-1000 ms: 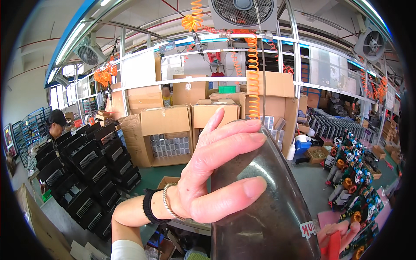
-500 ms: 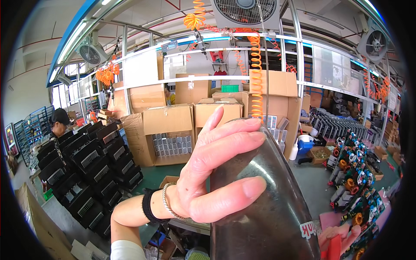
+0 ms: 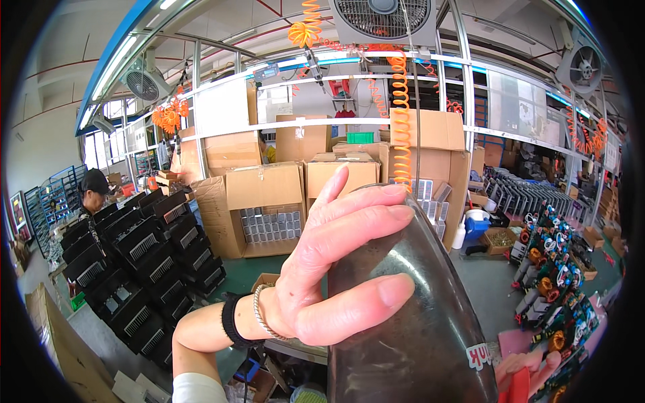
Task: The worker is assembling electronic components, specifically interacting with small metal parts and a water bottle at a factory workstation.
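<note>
Everything behind your hands has slid slightly toward 3 o'clock in the head view since the earlier frames, while your left hand (image 3: 309, 272) and the dark glossy casing (image 3: 403, 342) keep their places in it. The casing fills the view between about 4 and 6 o'clock, very near you. Your left hand comes in from 8 o'clock and lies across the casing's upper left part, fingers and thumb spread apart rather than wrapped round it; you cannot tell how firmly they press. From that hand, the casing's bulk runs toward 4 and 5 o'clock, with a small sticker (image 3: 478, 356) on its right edge. Your right hand (image 3: 525, 363), partly hidden, is at 4 o'clock, just beside a red piece (image 3: 516, 387); whether it grips that, you cannot tell. Beyond it, circuit boards (image 3: 547, 289) stand in rows toward 3 o'clock; black units (image 3: 141, 245) are stacked toward 9 o'clock.
</note>
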`<state>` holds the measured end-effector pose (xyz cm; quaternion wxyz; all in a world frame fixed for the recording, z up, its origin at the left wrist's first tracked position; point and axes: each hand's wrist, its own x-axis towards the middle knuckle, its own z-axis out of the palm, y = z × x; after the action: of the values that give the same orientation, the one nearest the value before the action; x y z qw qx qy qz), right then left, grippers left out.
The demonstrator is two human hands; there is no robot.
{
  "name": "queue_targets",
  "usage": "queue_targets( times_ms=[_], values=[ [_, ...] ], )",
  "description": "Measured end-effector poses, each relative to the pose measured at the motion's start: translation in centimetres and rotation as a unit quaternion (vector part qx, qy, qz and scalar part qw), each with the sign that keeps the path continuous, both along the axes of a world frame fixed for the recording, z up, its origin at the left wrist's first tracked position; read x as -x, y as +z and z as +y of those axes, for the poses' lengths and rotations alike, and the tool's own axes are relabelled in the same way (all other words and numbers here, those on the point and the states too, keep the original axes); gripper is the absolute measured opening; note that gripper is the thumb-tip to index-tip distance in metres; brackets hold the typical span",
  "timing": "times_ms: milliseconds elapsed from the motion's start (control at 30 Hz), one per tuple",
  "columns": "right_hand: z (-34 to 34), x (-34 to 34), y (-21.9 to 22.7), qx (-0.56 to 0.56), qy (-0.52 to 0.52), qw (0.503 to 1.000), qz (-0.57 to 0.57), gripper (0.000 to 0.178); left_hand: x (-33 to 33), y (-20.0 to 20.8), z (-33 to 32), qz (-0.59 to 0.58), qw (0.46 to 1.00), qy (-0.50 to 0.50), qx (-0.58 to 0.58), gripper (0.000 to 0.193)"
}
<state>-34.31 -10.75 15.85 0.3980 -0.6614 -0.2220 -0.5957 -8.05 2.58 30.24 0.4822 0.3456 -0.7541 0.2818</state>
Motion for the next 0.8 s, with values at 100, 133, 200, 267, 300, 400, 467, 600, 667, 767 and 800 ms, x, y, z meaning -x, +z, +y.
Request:
queue_targets(
  times_ms=[100,133,200,267,300,400,467,600,667,767,800],
  values=[
    [-0.1,0.3,-0.1,0.011,-0.002,1.000,-0.001,0.059,0.0,0.1,0.3,0.001,1.000,0.003,-0.005,0.033],
    [0.0,0.4,0.0,0.005,0.011,1.000,0.001,0.059,0.1,0.1,0.3,0.001,1.000,0.005,-0.006,0.034],
    [0.0,0.5,0.2,-0.002,0.021,1.000,0.003,0.058,0.1,0.1,0.3,0.001,1.000,0.004,-0.008,0.034],
    [-0.2,0.7,0.3,0.020,0.043,0.999,0.011,0.058,0.2,0.2,0.4,0.000,1.000,0.005,-0.010,0.034],
    [-0.1,0.8,0.4,0.021,0.043,0.999,0.010,0.058,0.3,0.3,0.4,0.000,1.000,0.006,-0.010,0.034],
    [0.1,0.7,0.6,0.027,0.053,0.998,0.008,0.058,0.6,0.3,0.5,-0.003,1.000,0.008,-0.011,0.035],
    [0.4,0.6,0.7,0.010,0.046,0.999,0.004,0.060,0.6,0.3,0.5,-0.004,1.000,0.008,-0.011,0.035],
    [0.1,0.8,0.5,0.022,0.038,0.999,0.011,0.063,0.9,0.5,0.5,-0.006,1.000,0.008,-0.012,0.036],
    [-0.1,0.7,0.6,0.042,0.047,0.998,0.000,0.066,1.0,0.6,0.4,-0.006,1.000,0.008,-0.013,0.036],
    [0.2,0.7,0.8,0.029,0.038,0.999,0.014,0.068,1.0,0.7,0.4,-0.006,1.000,0.007,-0.015,0.037],
    [0.1,0.7,0.6,0.029,0.038,0.999,0.014,0.068,0.9,0.7,0.4,-0.006,1.000,0.008,-0.015,0.037]
  ],
)
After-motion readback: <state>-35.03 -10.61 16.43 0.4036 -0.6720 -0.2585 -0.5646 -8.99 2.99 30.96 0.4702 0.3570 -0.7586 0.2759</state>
